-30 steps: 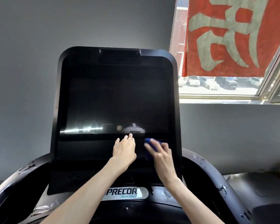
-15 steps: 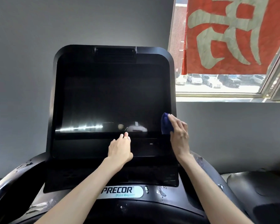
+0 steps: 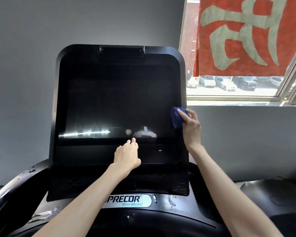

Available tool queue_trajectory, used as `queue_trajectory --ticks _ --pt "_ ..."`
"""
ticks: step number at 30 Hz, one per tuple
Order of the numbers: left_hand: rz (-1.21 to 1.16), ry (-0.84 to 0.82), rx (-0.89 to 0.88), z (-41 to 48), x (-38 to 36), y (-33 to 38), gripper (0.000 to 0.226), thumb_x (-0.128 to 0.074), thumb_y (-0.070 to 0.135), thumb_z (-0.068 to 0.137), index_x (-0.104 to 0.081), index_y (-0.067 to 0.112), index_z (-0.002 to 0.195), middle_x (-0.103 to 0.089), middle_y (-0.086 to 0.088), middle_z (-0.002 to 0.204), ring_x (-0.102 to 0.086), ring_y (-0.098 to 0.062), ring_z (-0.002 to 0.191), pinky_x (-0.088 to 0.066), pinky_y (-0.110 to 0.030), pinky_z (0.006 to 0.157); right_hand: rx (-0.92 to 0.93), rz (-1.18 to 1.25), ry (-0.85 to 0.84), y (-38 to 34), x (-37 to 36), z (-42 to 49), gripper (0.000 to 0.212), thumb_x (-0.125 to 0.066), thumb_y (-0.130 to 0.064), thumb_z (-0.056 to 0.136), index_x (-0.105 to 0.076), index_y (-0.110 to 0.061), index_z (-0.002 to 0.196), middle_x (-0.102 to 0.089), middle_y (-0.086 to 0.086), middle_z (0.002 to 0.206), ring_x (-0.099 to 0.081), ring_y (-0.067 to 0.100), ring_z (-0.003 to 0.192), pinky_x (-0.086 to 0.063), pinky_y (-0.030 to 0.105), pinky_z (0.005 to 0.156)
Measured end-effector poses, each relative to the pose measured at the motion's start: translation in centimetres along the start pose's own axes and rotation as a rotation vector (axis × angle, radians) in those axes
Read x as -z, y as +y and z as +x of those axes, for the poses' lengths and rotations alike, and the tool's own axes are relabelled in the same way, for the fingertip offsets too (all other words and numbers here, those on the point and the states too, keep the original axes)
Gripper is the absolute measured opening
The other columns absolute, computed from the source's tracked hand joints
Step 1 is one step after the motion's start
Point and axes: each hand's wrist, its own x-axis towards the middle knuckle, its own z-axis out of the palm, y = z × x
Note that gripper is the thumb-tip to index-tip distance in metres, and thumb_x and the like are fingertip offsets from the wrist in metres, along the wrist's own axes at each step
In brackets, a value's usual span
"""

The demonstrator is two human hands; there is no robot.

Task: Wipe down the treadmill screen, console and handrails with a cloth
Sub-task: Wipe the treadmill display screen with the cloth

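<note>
A large dark treadmill screen point(image 3: 116, 103) stands upright in a black frame above the console point(image 3: 126, 200), which bears a PRECOR badge. My right hand point(image 3: 190, 127) holds a bunched blue cloth point(image 3: 177, 118) against the screen's right edge, about halfway up. My left hand point(image 3: 127, 153) reaches forward with its fingertips on the strip just under the screen's lower edge. The curved black handrails point(image 3: 15, 185) run off to both sides and show scuffed, peeling patches.
A grey wall stands behind the treadmill. A window point(image 3: 232, 86) at the upper right has a red banner point(image 3: 249, 35) hanging over it and parked cars outside. Another black machine part point(image 3: 272, 194) sits at the lower right.
My right hand has carried the cloth from the strip below the screen up and rightward to the screen's right edge. My left hand has stayed in place.
</note>
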Motion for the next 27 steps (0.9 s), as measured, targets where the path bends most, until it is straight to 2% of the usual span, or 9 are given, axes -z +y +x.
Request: queue_trajectory --ticks 2,4,7,10,13,15,19,22,27 --pt "-0.010 0.002 -0.002 -0.1 0.0 0.0 0.074 -0.049 0.000 0.081 -0.023 0.014 0.149 -0.030 -0.006 0.151 -0.043 -0.020 0.130 -0.037 -0.033 0.104 -0.037 0.068 0.020 -1.2 -0.1 2.8 0.036 -0.051 0.004 0.091 -0.061 -0.008 0.123 -0.051 0.012 0.130 -0.050 0.014 0.110 -0.027 -0.009 0.084" --pt "-0.016 0.003 -0.011 -0.1 -0.1 -0.2 0.074 -0.049 0.000 0.081 -0.023 0.014 0.149 -0.029 -0.006 0.152 -0.043 -0.021 0.129 -0.038 -0.033 0.103 -0.030 0.050 0.060 -1.3 -0.4 2.9 0.038 -0.049 0.007 0.090 -0.061 -0.008 0.123 -0.051 0.012 0.133 -0.047 0.012 0.111 -0.026 -0.010 0.085" --pt "-0.023 0.001 -0.021 -0.1 -0.3 -0.3 0.074 -0.048 0.000 0.080 -0.023 0.014 0.149 -0.026 -0.006 0.153 -0.042 -0.023 0.130 -0.036 -0.034 0.105 0.021 -0.006 0.064 0.6 -0.8 -1.1 0.045 -0.052 0.011 0.086 -0.063 -0.013 0.123 -0.050 0.010 0.133 -0.054 0.024 0.116 -0.036 0.018 0.102" --pt "-0.023 0.006 -0.034 0.0 -0.5 -0.5 0.074 -0.048 0.000 0.079 -0.025 0.015 0.148 -0.025 -0.006 0.154 -0.040 -0.021 0.131 -0.034 -0.035 0.108 0.011 -0.066 0.054 2.8 -1.1 -8.0 0.058 -0.057 0.017 0.079 -0.062 -0.020 0.124 -0.050 0.007 0.131 -0.057 0.029 0.114 -0.046 0.035 0.098" --pt "-0.025 0.029 -0.052 -0.1 -0.6 -0.5 0.074 -0.048 0.001 0.079 -0.025 0.013 0.148 -0.024 -0.005 0.155 -0.038 -0.021 0.133 -0.032 -0.035 0.110 -0.038 -0.141 0.026 3.3 -0.4 -13.8 0.071 -0.061 0.021 0.070 -0.061 -0.024 0.124 -0.053 0.004 0.124 -0.063 0.028 0.103 -0.054 0.034 0.081" --pt "-0.015 0.025 -0.079 -0.3 -0.7 -0.6 0.075 -0.047 0.000 0.079 -0.023 0.013 0.149 -0.014 -0.003 0.158 -0.027 -0.021 0.141 -0.028 -0.036 0.114 -0.078 -0.166 -0.011 3.4 0.0 -15.6 0.074 -0.063 0.022 0.066 -0.062 -0.026 0.123 -0.056 0.003 0.117 -0.066 0.025 0.091 -0.055 0.032 0.070" --pt "-0.052 -0.017 -0.159 -0.2 -0.8 -1.4 0.076 -0.042 -0.003 0.078 -0.020 0.010 0.150 -0.001 0.001 0.160 -0.005 -0.018 0.147 -0.020 -0.039 0.118 -0.191 -0.111 -0.128 3.4 0.6 -18.8 0.073 -0.062 0.021 0.066 -0.064 -0.027 0.121 -0.056 -0.001 0.105 -0.061 0.013 0.085 -0.047 0.021 0.069" --pt "-0.145 0.020 -0.184 -0.6 -0.9 -2.1 0.075 -0.038 -0.010 0.074 -0.028 0.006 0.147 -0.008 -0.001 0.159 -0.009 -0.016 0.147 -0.021 -0.036 0.118 -0.201 -0.209 -0.253 3.2 0.1 -21.3 0.064 -0.063 0.018 0.067 -0.068 -0.023 0.115 -0.059 0.003 0.104 -0.060 0.023 0.091 -0.055 0.031 0.073" --pt "-0.214 0.126 -0.179 -2.9 -2.7 -3.1 0.065 -0.038 -0.009 0.076 -0.049 0.012 0.136 -0.048 -0.001 0.141 -0.041 -0.018 0.132 -0.033 -0.031 0.111 -0.378 -0.337 -0.270 0.6 -1.4 -20.7 0.042 -0.073 0.001 0.069 -0.071 -0.016 0.107 -0.059 0.008 0.089 -0.057 0.028 0.069 -0.050 0.035 0.051"
